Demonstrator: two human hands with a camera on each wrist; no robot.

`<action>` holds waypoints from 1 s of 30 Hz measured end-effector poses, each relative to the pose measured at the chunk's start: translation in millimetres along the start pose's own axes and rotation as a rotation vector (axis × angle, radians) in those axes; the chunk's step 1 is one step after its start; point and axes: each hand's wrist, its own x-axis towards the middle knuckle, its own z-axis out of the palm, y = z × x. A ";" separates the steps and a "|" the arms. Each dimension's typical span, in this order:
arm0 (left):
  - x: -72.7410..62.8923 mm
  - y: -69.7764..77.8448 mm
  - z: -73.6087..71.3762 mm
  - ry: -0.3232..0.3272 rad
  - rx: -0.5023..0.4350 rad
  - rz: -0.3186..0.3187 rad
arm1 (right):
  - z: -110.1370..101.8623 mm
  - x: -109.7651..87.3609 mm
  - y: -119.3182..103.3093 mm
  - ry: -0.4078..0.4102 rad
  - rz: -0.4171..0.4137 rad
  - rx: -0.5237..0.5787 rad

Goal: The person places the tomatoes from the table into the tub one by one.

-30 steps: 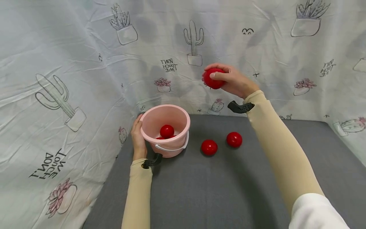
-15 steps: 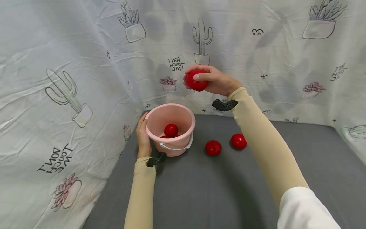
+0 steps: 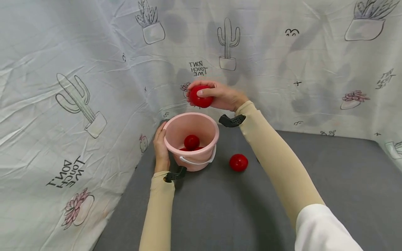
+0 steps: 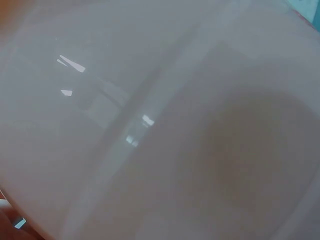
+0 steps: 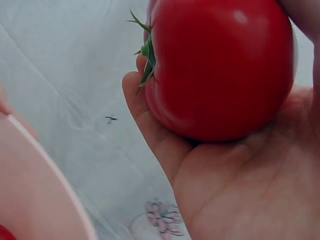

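Observation:
My right hand [image 3: 224,97] grips a red tomato [image 3: 201,101] in the air, above the far rim of a pink bucket [image 3: 191,122]. The right wrist view shows the tomato [image 5: 220,70] up close, with its green stem pointing left and the fingers cupped round it. My left hand [image 3: 161,148] holds the bucket's left side. Inside the bucket lie several red tomatoes [image 3: 192,142], partly hidden by the near wall. One more tomato [image 3: 238,162] lies on the grey table, right of the bucket. Mostly the pale bucket wall [image 4: 150,165] fills the left wrist view.
The bucket's white handle [image 3: 198,162] hangs down on its near side. A white cloth [image 3: 267,69] printed with cacti stands behind and to the left of the grey table [image 3: 213,209]. My right forearm [image 3: 276,153] crosses over the table's right part.
My right hand has carried the tomato left and down, from above the right part of the table to over the bucket. The right forearm now hides another table tomato. My left hand stays at the bucket.

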 end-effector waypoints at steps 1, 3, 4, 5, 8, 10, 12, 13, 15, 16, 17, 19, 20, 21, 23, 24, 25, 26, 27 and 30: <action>0.1 0.3 -0.3 -0.001 -0.004 -0.003 | 1.3 2.5 3.7 -0.008 0.009 0.008; 0.3 0.9 -0.8 -0.004 -0.014 -0.008 | 2.9 6.7 11.3 -0.022 0.029 0.022; 0.2 1.2 -1.0 -0.004 -0.013 -0.010 | 3.2 8.5 15.2 -0.026 0.038 0.022; 0.0 1.6 -1.0 -0.004 -0.015 -0.012 | 3.3 10.1 18.9 -0.026 0.048 0.022; -0.9 2.6 -0.9 -0.001 -0.009 -0.014 | 3.4 14.2 29.4 -0.036 0.071 0.018; -1.6 3.3 -0.9 0.000 0.004 -0.013 | 3.9 16.3 35.8 -0.037 0.084 0.020; -2.2 3.7 -1.1 -0.001 0.015 -0.015 | 4.3 18.1 41.7 -0.037 0.099 0.032; -2.3 3.7 -1.3 -0.002 0.019 -0.015 | 4.6 19.0 44.7 -0.034 0.106 0.040; -2.7 3.8 -1.9 -0.001 0.024 -0.017 | 4.7 21.5 50.6 -0.030 0.117 0.052; -2.9 3.5 -1.6 -0.003 0.024 -0.016 | 3.9 22.0 53.6 -0.029 0.120 0.058; -3.3 3.3 -1.3 -0.003 0.025 -0.018 | 3.1 22.5 56.5 -0.029 0.121 0.061; -3.7 2.9 -0.8 -0.003 0.022 -0.018 | 1.1 23.3 62.1 -0.032 0.118 0.069; -3.9 2.8 -0.6 -0.004 0.024 -0.016 | -0.1 23.5 64.8 -0.035 0.117 0.070; -4.0 2.6 -0.5 -0.005 0.024 -0.015 | -1.5 23.5 67.6 -0.036 0.117 0.072; -4.1 2.5 -0.3 -0.005 0.021 -0.012 | -4.1 23.0 72.7 -0.033 0.118 0.076; -3.9 2.3 -0.3 -0.005 0.020 -0.010 | -5.5 22.7 75.0 -0.028 0.122 0.079; -3.7 2.2 -0.5 -0.004 0.020 -0.009 | -6.7 21.9 77.2 -0.021 0.127 0.077; -3.5 2.1 -0.5 -0.004 0.019 -0.006 | -7.8 21.2 79.4 -0.011 0.134 0.079; -3.2 2.0 -0.6 -0.003 0.017 -0.007 | -9.0 20.6 81.8 0.002 0.143 0.078; -2.5 2.1 -1.1 -0.006 0.027 -0.008 | -10.6 19.6 86.7 0.032 0.167 0.051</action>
